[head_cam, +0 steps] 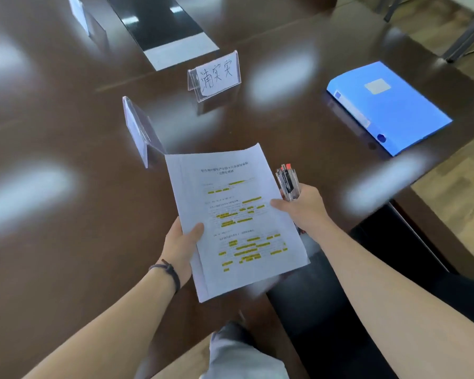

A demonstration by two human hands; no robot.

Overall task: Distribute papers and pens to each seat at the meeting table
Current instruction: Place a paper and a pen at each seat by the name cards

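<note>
Beyond hands (241,222) clamped on papers (237,222) and pens (288,183): name stands (216,75), blue folder (389,106).

A glossy dark brown wooden table (66,132) spreads ahead and left of the hands, mirroring soft white patches of light. Right of the hands runs light wood-grain flooring (454,192); below them stands a black chair (326,310).

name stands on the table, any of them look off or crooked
The nearer name stand is turned edge-on, out of line with the labelled name stand behind it, whose paper slip sits crooked. Nothing looks spilled or damaged.
</note>
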